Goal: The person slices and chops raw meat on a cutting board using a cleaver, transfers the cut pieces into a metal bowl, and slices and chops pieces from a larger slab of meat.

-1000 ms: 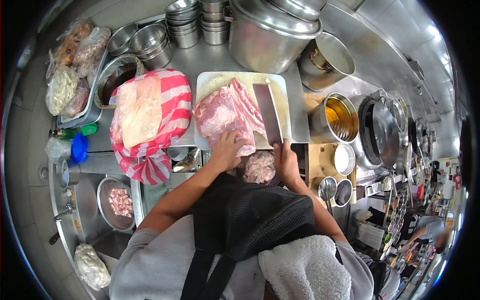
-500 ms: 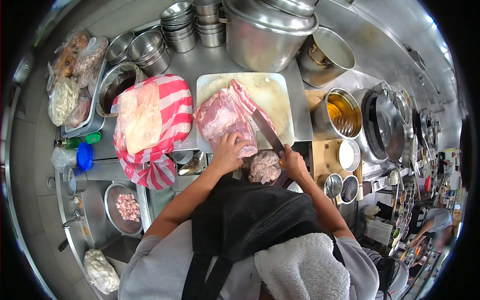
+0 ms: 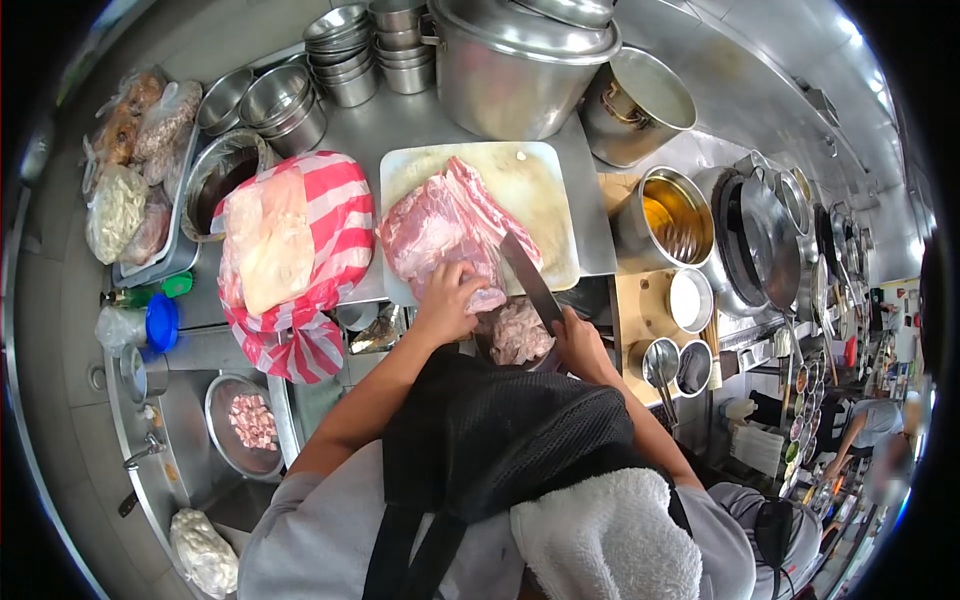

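Observation:
A large slab of raw meat (image 3: 430, 225) lies on the white cutting board (image 3: 555, 215), with a strip along its right side partly split from it. My left hand (image 3: 448, 305) presses on the near end of the slab, fingers bent over it. In my right hand (image 3: 580, 342) is the handle of a cleaver (image 3: 530, 280), whose blade slants up and left to the strip's lower part. Below the board's near edge sits a container of meat pieces (image 3: 520, 332).
Left of the board is a red-and-white striped bag (image 3: 340, 220) with meat on it. A lidded pot (image 3: 515, 85) stands behind, and a pot of oil (image 3: 664, 225) at the right. Diced meat fills part of a bowl (image 3: 220, 410) in the sink. A co-worker (image 3: 870, 425) is far right.
The cleaver has gone from lying nearly upright right of the meat to a slant with its blade at the strip. My right hand has moved slightly down. The left hand stays on the slab.

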### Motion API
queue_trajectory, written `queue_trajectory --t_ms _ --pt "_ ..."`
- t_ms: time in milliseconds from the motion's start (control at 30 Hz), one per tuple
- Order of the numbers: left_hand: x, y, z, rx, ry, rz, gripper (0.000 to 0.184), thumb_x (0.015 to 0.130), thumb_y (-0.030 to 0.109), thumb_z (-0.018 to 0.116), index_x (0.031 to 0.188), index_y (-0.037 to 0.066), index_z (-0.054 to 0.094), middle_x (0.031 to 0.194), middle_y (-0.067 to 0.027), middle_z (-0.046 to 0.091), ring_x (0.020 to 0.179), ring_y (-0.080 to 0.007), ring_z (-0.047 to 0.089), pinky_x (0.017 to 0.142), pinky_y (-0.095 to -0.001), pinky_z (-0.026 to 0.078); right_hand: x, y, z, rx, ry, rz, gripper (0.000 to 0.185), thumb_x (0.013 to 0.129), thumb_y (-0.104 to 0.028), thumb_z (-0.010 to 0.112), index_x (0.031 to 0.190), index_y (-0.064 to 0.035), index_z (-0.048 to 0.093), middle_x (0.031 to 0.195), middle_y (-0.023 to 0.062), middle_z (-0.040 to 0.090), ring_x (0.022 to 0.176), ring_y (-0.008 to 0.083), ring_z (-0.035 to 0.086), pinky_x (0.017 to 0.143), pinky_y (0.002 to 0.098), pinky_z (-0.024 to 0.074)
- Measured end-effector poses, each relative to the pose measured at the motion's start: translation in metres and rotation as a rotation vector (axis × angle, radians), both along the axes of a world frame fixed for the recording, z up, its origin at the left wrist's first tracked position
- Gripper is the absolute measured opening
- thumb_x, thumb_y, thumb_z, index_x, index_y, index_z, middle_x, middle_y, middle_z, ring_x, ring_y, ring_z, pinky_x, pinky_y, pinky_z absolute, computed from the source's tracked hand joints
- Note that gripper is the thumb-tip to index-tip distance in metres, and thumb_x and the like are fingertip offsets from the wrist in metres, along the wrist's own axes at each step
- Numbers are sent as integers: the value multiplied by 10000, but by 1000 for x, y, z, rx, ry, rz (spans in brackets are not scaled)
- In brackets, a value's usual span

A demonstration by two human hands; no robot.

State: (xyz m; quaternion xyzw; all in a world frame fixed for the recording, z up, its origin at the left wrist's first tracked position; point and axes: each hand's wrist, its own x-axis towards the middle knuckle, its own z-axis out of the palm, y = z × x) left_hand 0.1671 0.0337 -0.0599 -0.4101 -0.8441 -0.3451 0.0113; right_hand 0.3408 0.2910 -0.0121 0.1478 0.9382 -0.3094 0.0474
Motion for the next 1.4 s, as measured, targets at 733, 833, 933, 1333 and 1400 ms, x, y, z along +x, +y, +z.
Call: queue_trajectory --t_ms 733,833,933,1333,1400 --pt "7 1 14 -55 -6 -24 635 610 79 865 1224 180 739 1300 -100 568 1255 -390 541 1184 -585 430 -37 26 5 66 10 -56 272 1110 -231 572 1256 -2 569 949 387 730 952 596 715 859 688 543" --pt "7 3 14 -77 22 -14 656 604 64 871 1237 173 739 1296 -106 577 1243 -392 549 1171 -585 442 -45 12 25 9 123 -2 278 1108 -202 576 1297 -2 541 888 388 712 918 611 699 831 696 523" --pt "6 3 6 -74 27 -8 655 602 68 875 1234 176 743 1297 -106 581 1263 -394 550 1260 -619 366 -63 -12 78 -44 245 2 267 1109 -194 588 1276 4 524 880 386 699 900 603 688 794 676 520" --pt "9 -4 8 -81 -59 -7 647 607 71 873 1226 197 737 1281 -96 573 1272 -393 555 1306 -657 303 -59 7 8 32 129 85 297 1136 -187 508 1342 27 525 905 370 722 890 603 700 796 673 532" --pt "5 -1 16 -64 -10 -24 643 607 80 878 1224 203 742 1284 -94 576 1267 -390 553 1292 -649 321 -75 -1 46 -31 309 14 246 1132 -173 533 1279 25 525 892 384 703 877 605 686 773 674 516"
